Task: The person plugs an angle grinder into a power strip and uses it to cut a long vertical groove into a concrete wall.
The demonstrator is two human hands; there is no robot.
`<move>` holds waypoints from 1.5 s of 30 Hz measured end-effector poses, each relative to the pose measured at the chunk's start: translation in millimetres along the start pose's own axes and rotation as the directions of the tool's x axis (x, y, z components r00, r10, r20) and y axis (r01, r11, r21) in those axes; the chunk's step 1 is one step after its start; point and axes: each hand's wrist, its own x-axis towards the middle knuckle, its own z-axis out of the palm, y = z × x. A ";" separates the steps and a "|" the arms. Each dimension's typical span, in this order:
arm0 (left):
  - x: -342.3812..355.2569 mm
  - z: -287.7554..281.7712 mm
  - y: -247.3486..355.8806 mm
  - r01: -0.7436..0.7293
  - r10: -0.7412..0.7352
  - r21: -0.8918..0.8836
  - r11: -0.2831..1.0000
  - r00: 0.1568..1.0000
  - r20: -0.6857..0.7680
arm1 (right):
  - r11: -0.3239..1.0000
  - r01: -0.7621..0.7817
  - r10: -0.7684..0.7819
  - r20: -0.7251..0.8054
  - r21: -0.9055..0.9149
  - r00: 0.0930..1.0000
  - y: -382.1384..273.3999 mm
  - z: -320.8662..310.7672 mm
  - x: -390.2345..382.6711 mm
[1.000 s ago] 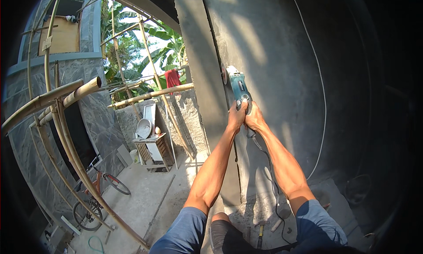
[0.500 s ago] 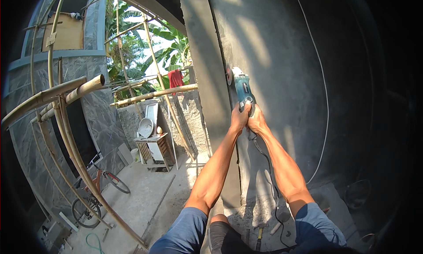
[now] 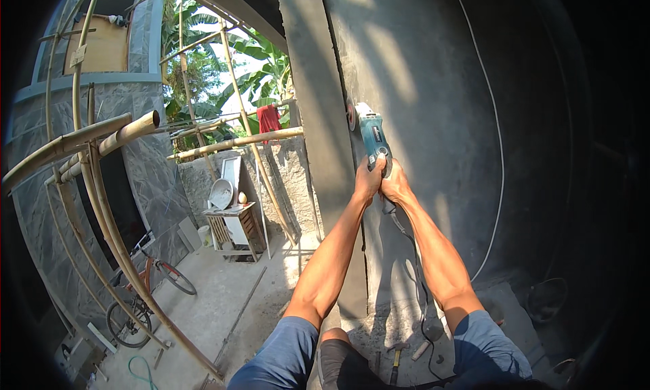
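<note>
Both my hands are closed around the rear of a teal angle grinder (image 3: 372,131), arms stretched out ahead. My left hand (image 3: 367,180) grips its left side, and my right hand (image 3: 395,182) wraps the right side. The reddish-brown disc (image 3: 351,115) at the tool's head stands edge-on at the dark vertical groove (image 3: 343,85) in the grey plastered wall (image 3: 433,119). Whether the disc is cutting or spinning cannot be made out. From the grinder's tail a dark power cord (image 3: 410,244) hangs down to the ground.
Bamboo scaffold poles (image 3: 101,187) rise at the left. Behind them lean a bicycle (image 3: 145,295) and a tiled wall. A wooden stand (image 3: 233,231) carries a bowl. A hammer (image 3: 396,363) lies on the ground near my knees. A white cable (image 3: 500,153) hangs along the wall.
The view has shifted very slightly. The hands and grinder stay at the groove, with hardly any visible movement of the disc along it.
</note>
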 end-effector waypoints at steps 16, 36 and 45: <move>-25.2 5.6 4.5 0.076 -0.076 -0.062 0.995 0.997 0.003 | 0.997 -0.030 0.027 -0.041 -0.069 0.999 0.5 -1.0 -20.3; -52.0 10.1 -18.6 0.064 -0.067 -0.082 0.995 0.997 -0.027 | 0.989 -0.023 0.005 -0.118 -0.145 0.993 9.4 4.3 -54.4; -61.8 6.4 -35.5 0.051 -0.054 -0.081 0.995 0.998 -0.036 | 0.980 -0.079 0.058 -0.116 -0.181 0.992 3.3 9.2 -70.2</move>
